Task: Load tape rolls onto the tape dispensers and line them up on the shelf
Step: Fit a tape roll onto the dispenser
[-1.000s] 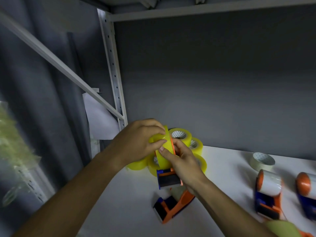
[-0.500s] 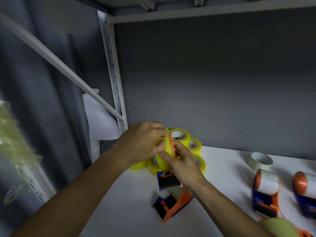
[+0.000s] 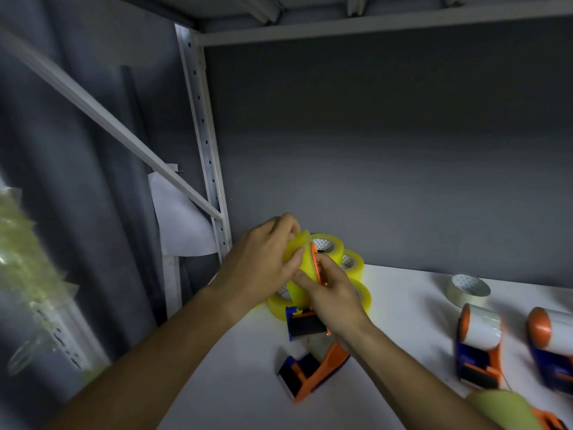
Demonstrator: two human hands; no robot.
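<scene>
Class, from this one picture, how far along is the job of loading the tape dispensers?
Done: two loaded dispensers stand at the right. In hand: the left hand and right hand fit a yellow roll onto a held dispenser. Left: an empty dispenser, spare yellow rolls and a pale roll.

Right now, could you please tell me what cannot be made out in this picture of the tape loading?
Head view only:
- Whether the yellow roll is fully seated on the dispenser: the left hand and right hand cover the hub.
- How many yellow rolls are in the pile: both hands hide part of it.
- The rightmost loaded dispenser: blurred and cut off by the right edge.
- The orange piece at the bottom right: cut off by the corner.
</scene>
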